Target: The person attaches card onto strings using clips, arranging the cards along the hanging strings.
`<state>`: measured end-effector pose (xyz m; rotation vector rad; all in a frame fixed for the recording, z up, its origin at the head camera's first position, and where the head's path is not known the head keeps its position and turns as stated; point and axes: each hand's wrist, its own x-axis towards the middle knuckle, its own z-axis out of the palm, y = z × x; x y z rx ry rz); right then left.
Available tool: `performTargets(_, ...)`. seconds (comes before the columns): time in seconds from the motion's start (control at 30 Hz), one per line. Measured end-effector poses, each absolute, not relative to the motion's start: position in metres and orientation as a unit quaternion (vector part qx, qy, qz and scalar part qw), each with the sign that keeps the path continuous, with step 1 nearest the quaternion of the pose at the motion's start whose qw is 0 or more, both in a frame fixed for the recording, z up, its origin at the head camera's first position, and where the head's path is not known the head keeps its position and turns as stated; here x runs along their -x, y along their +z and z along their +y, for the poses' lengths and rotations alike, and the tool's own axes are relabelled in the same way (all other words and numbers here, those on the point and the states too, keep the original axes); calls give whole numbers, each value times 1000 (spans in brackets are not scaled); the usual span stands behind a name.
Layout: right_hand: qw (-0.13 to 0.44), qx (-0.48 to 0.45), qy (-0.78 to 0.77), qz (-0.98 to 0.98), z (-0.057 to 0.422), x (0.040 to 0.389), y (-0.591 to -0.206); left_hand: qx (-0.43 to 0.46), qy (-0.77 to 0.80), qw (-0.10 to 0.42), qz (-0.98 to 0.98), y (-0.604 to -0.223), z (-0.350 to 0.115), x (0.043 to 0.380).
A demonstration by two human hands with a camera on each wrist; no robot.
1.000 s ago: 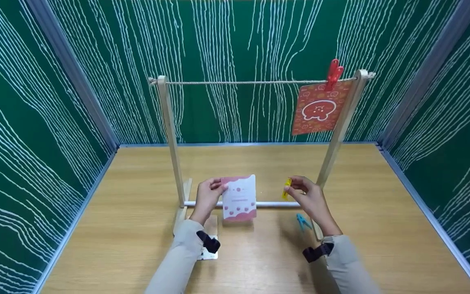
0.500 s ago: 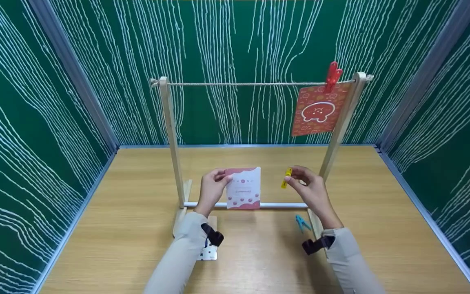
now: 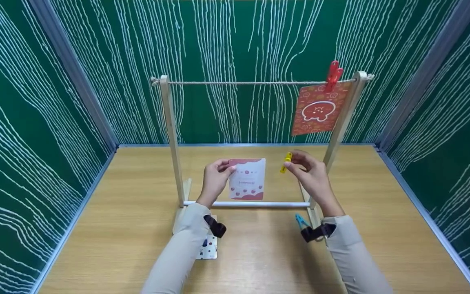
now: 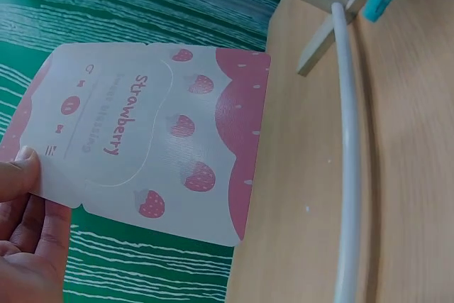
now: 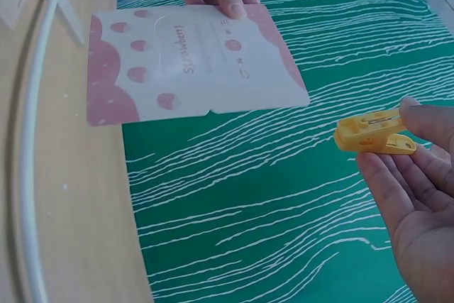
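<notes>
My left hand (image 3: pixel 216 179) pinches a pink-and-white strawberry card (image 3: pixel 247 179) by its upper left corner, thumb in front. The word "Strawberry" and a row of strawberries show on the card (image 4: pixel 142 133) in the left wrist view. To the right, my right hand (image 3: pixel 312 175) pinches a yellow clothespin (image 3: pixel 286 162) between thumb and fingers. In the right wrist view the yellow clothespin (image 5: pixel 372 133) points toward the card, apart from it. Both hands are below the string (image 3: pixel 235 83) of a wooden frame. On the string hangs a red card (image 3: pixel 320 110), held by a red clothespin (image 3: pixel 333 76).
Wooden posts (image 3: pixel 171 139) stand left and right, joined low down by a white rod (image 3: pixel 276 204). A blue clothespin (image 3: pixel 301 221) lies near the right foot. Another card (image 3: pixel 208 251) lies under my left forearm. Green walls with white lines enclose the wooden table (image 3: pixel 96 245).
Both hands have risen steadily, carrying the strawberry card and the yellow clothespin upward. The card has also shifted slightly right. The hanging red card stays in place.
</notes>
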<state>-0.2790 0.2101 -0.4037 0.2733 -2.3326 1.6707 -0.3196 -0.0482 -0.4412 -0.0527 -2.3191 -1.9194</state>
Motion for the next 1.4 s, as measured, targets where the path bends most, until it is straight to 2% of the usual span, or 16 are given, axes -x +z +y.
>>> performTargets(0.33,150,-114,600,-778,205,280,-378,46,-627,81,-774,-427,-40,321)
performTargets(0.57,182,-143,620,-750,203,283,-363,75,-620,119,-772,-413,-34,323)
performTargets(0.93,221,-142,582,-770,199,284,-334,97,-636,127,-755,-391,-32,326)
performTargets(1.4,256,-191,593,-739,196,286,-291,128,-639,144,-745,-347,-26,330)
